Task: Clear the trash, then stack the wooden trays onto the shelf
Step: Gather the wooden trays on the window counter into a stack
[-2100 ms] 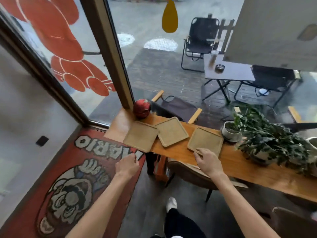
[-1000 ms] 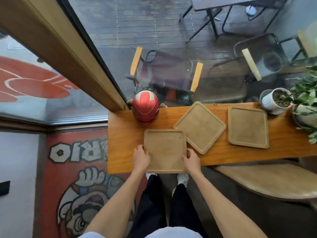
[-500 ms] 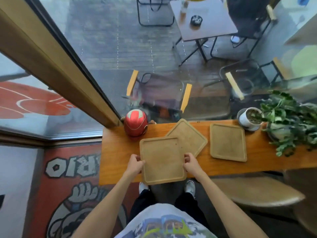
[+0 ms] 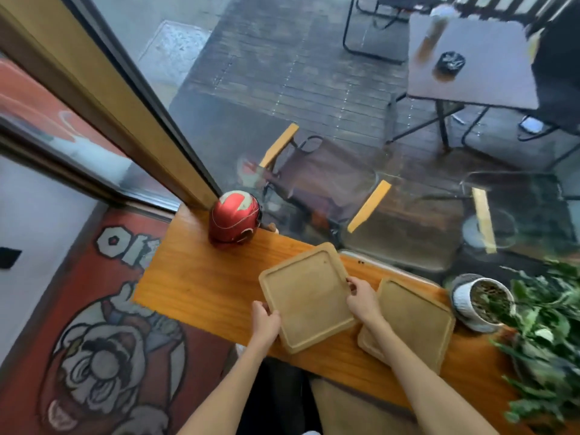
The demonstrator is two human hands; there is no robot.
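Observation:
A square wooden tray [image 4: 307,296] lies tilted over the orange wooden counter [image 4: 204,284]. My left hand [image 4: 265,318] grips its near-left edge and my right hand [image 4: 361,298] grips its right edge. A second wooden tray [image 4: 414,321] rests flat on the counter just to the right, partly behind my right forearm. Only these two trays show; I cannot tell whether another lies under the one I hold.
A red helmet [image 4: 235,218] stands at the counter's back left against the window glass. A white plant pot [image 4: 480,298] and a leafy plant [image 4: 546,337] crowd the right end. A stool seat [image 4: 354,409] sits below the counter's front edge.
Both hands have carried the left tray rightward, over the spot where the middle tray lay. The middle tray no longer shows separately. The view has shifted right.

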